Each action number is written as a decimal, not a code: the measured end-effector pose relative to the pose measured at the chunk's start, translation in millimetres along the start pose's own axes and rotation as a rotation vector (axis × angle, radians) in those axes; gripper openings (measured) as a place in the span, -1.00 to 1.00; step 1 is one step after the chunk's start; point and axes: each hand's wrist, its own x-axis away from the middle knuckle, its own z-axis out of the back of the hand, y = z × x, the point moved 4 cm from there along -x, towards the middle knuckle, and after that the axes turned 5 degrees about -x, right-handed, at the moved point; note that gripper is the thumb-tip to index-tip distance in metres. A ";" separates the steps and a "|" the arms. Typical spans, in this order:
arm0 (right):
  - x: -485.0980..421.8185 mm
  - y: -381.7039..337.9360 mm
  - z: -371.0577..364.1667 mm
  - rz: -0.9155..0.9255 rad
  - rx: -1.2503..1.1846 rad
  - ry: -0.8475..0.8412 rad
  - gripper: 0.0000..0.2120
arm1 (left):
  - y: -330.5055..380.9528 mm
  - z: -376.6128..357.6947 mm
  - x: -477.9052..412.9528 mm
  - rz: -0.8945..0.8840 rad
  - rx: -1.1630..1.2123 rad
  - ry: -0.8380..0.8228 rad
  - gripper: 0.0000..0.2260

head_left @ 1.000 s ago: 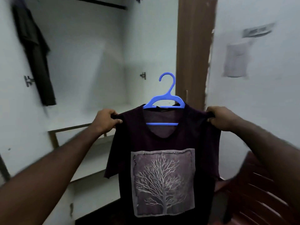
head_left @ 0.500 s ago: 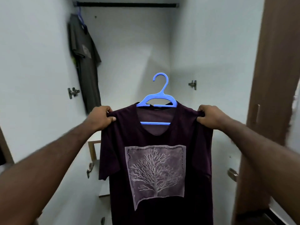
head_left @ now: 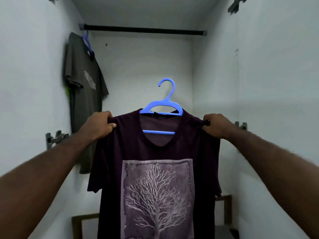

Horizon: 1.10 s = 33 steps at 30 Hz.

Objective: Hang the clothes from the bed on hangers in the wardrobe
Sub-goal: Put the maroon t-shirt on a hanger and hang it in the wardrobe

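From the head camera we hold a dark purple T-shirt [head_left: 155,152] up at the centre of the view, inside the white wardrobe [head_left: 259,83]. Our left hand [head_left: 101,127], at nine o'clock of the collar, is closed on one shoulder; our right hand [head_left: 216,125], at three o'clock, is clenched on the other. The shirt is threaded on a blue hanger [head_left: 162,106], whose hook stands free below the black rail [head_left: 145,30] at twelve o'clock. A grey T-shirt [head_left: 86,100] hangs from the rail's far left end, at ten o'clock.
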 end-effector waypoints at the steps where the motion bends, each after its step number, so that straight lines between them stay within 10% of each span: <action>1: -19.2 1.6 -4.6 0.000 0.006 0.004 -0.78 | -2.1 -5.4 -17.1 -0.007 -0.008 0.012 -0.83; 33: -495.2 -46.2 -214.0 0.458 -0.561 0.118 -0.79 | -58.4 -38.7 -308.7 0.294 -0.497 0.401 -0.75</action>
